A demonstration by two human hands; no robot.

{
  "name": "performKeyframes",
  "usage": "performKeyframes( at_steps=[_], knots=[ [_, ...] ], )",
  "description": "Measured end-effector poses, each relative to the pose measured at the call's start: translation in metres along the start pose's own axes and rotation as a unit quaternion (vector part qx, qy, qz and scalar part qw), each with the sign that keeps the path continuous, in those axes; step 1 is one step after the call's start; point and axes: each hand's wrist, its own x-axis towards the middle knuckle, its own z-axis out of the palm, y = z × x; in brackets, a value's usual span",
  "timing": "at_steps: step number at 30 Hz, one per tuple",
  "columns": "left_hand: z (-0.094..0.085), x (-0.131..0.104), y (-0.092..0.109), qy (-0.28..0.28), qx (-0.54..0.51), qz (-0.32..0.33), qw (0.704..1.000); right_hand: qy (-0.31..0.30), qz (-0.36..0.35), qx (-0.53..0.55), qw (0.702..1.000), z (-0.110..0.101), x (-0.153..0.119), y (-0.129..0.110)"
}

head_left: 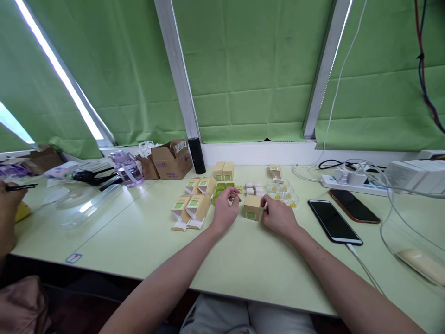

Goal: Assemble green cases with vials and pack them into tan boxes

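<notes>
A small closed kraft box [251, 208] with a green label stands on the table between my two hands. My right hand [279, 214] is at its right side, fingers curled inward; whether they touch the box or hold something is hidden. To the box's left, my left hand [225, 208] hovers with loosely bent fingers apart and nothing visible in them. Beyond it sit green cups [219, 188], partly covered by the hand. Small pale pink-white pieces [253, 185] lie behind the box. Clear cups with yellow bits [285, 195] are behind my right hand.
Several open-flapped kraft boxes [198, 207] stand at left, two closed ones [223, 171] farther back, and another open one [276, 172] behind the clear cups. Phones [334, 221], cables and a power strip [358, 186] lie at right. Another person's hand [10, 204] is far left.
</notes>
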Motion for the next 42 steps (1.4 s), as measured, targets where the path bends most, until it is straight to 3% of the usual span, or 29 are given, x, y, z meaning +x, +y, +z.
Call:
performKeyframes(
  at_steps=[3,8,17,19,22,26,29,32,36,42],
  knots=[
    [-0.001,-0.003,0.006,-0.041,0.054,0.078,0.995,-0.009,0.002,-0.009,1.000,0.001,0.000,0.000],
    [-0.001,-0.003,0.015,-0.189,0.104,0.117,0.969,-0.005,-0.008,0.002,1.000,0.003,0.000,0.001],
    [0.002,0.021,0.025,-0.255,0.164,0.199,0.932,-0.007,0.001,0.001,1.000,0.001,0.000,0.000],
    [0.001,0.029,0.036,-0.299,0.233,0.188,0.906,-0.012,0.008,-0.002,1.000,0.000,0.000,-0.001],
    [-0.004,0.047,0.054,-0.356,0.371,0.182,0.838,-0.023,0.019,-0.009,1.000,0.000,0.000,-0.002],
    [-0.007,0.089,0.064,-0.293,0.433,0.180,0.833,-0.032,0.026,-0.012,0.999,0.001,0.001,-0.001],
    [0.000,0.125,0.055,-0.245,0.469,0.170,0.832,-0.034,0.024,-0.010,0.999,0.001,0.001,-0.002],
    [0.011,0.152,0.038,-0.233,0.535,0.165,0.795,-0.043,0.024,-0.011,0.999,-0.001,0.000,-0.003],
    [0.026,0.171,0.015,-0.235,0.564,0.148,0.777,-0.050,0.024,-0.016,0.998,-0.003,-0.001,-0.005],
    [0.043,0.181,-0.017,-0.241,0.587,0.121,0.763,-0.054,0.029,-0.026,0.998,-0.003,-0.002,-0.007]
  ],
)
